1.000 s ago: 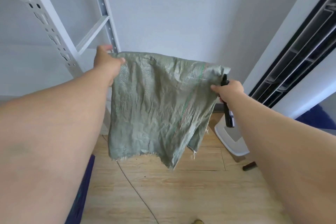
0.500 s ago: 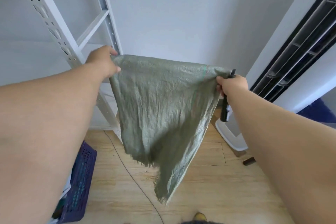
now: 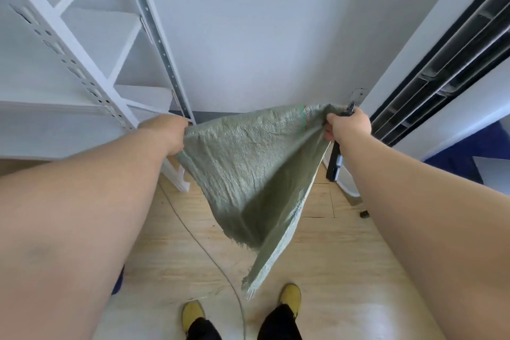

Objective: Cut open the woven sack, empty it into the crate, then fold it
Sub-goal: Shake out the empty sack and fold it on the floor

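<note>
At about ten o'clock stands a white perforated metal shelving rack [image 3: 82, 55], its posts running down toward the pale wooden plank floor [image 3: 171, 257]. A sliver of a dark blue object [image 3: 118, 281], too hidden by the left forearm to identify, shows at eight o'clock. The left hand [image 3: 168, 131], just left of centre, grips one top corner of the limp grey-green woven plastic sack [image 3: 248, 163], fingers curled out of sight behind the fabric. The sack stretches between both hands at the middle of the view and hangs down in a twisted point toward six o'clock, its frayed cut edge dangling just above the yellow shoes [image 3: 193, 312] and clear of the floor. A thin grey cable [image 3: 220, 268] trails across the planks beneath it. At about two o'clock the right hand [image 3: 349, 125] pinches the sack's other top corner, beside a green stitched stripe, and the same fist also holds a slim black-handled cutter [image 3: 334, 163] that points downward. Behind it at three o'clock runs a dark louvred vent panel [image 3: 441, 63] set in the white wall.
</note>
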`<action>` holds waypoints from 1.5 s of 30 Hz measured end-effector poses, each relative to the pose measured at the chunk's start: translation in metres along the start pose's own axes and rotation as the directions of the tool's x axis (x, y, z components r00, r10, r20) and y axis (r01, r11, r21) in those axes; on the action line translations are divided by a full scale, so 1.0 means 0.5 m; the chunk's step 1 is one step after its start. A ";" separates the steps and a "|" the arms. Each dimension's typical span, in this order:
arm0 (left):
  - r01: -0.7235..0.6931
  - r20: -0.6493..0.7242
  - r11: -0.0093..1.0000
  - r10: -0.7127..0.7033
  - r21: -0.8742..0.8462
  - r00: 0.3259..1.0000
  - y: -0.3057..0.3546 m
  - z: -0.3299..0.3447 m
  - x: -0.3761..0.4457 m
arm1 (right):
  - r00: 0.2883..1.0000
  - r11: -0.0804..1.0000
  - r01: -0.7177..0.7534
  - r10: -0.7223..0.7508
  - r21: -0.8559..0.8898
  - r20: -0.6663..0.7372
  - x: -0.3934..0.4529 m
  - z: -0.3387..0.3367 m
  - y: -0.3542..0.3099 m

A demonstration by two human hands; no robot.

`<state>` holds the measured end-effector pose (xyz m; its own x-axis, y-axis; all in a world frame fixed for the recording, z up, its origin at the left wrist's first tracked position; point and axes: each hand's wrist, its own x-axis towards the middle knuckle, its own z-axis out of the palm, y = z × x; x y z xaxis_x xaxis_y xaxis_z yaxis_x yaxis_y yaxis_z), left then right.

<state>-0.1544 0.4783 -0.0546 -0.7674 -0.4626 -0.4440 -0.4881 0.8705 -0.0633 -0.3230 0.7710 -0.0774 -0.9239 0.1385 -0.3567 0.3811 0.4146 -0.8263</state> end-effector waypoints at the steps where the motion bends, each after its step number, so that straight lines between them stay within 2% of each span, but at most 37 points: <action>1: -0.009 0.027 1.000 0.008 0.007 1.000 0.010 0.026 0.014 | 1.000 1.000 -0.007 0.007 -0.017 0.005 0.008 0.003 0.016; 10: -0.015 0.143 0.999 0.020 -0.037 0.990 0.077 0.217 0.156 | 0.999 0.992 -0.049 0.046 -0.121 -0.024 0.137 0.095 0.195; 17: -0.053 0.308 0.977 0.116 -0.207 0.944 0.134 0.402 0.277 | 0.989 0.987 0.049 -0.069 -0.152 -0.130 0.237 0.213 0.324; 22: -0.031 0.280 0.919 0.152 -0.394 0.948 0.135 0.535 0.392 | 0.968 0.969 0.222 -0.233 -0.106 -0.099 0.310 0.341 0.375; 28: 0.019 0.126 0.782 0.077 -0.623 0.989 0.103 0.702 0.547 | 0.927 0.927 0.372 -0.374 0.045 0.044 0.386 0.535 0.447; 32: 0.006 0.160 0.662 0.172 -0.749 0.972 0.126 0.813 0.598 | 0.887 0.907 0.394 -0.418 0.150 0.198 0.420 0.655 0.504; 34: 0.025 0.167 0.556 0.206 -0.831 0.964 0.152 0.894 0.610 | 0.860 0.900 0.404 -0.435 0.165 0.267 0.418 0.713 0.531; 35: 0.044 0.148 0.454 0.197 -0.890 0.969 0.160 0.942 0.621 | 0.845 0.896 0.413 -0.445 0.167 0.297 0.409 0.740 0.545; 37: 0.071 0.081 0.262 0.025 -0.963 0.996 0.152 1.036 0.641 | 0.818 0.891 0.428 -0.454 0.154 0.353 0.391 0.792 0.582; 38: 0.093 0.067 0.233 -0.120 -0.968 0.991 0.132 1.076 0.648 | 0.807 0.884 0.445 -0.465 0.144 0.364 0.379 0.811 0.604; 39: 0.132 0.069 0.221 -0.273 -0.966 0.960 0.106 1.111 0.653 | 0.809 0.880 0.462 -0.469 0.109 0.356 0.369 0.828 0.632; 41: 0.233 0.117 0.162 -0.524 -0.959 0.843 0.037 1.175 0.659 | 0.838 0.884 0.466 -0.427 -0.039 0.340 0.362 0.850 0.700; 42: 0.282 0.175 0.103 -0.572 -0.954 0.801 0.003 1.205 0.660 | 0.856 0.891 0.431 -0.353 -0.143 0.377 0.364 0.860 0.742; 43: 0.325 0.250 0.037 -0.556 -0.945 0.793 -0.022 1.233 0.662 | 0.867 0.891 0.380 -0.251 -0.247 0.431 0.368 0.870 0.788; 44: 0.357 0.309 -0.002 -0.503 -0.934 0.807 -0.036 1.256 0.660 | 0.866 0.879 0.332 -0.140 -0.343 0.480 0.368 0.881 0.838; 45: 0.383 0.339 0.010 -0.443 -0.924 0.830 -0.043 1.278 0.658 | 0.858 0.856 0.304 -0.054 -0.419 0.511 0.365 0.891 0.885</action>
<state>-0.1308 0.4148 -0.7708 -0.2798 -0.7126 -0.6434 -0.6828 -0.3234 0.6551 -0.3080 0.5790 -0.7024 -0.7961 -0.3634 -0.4839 0.0317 0.7736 -0.6329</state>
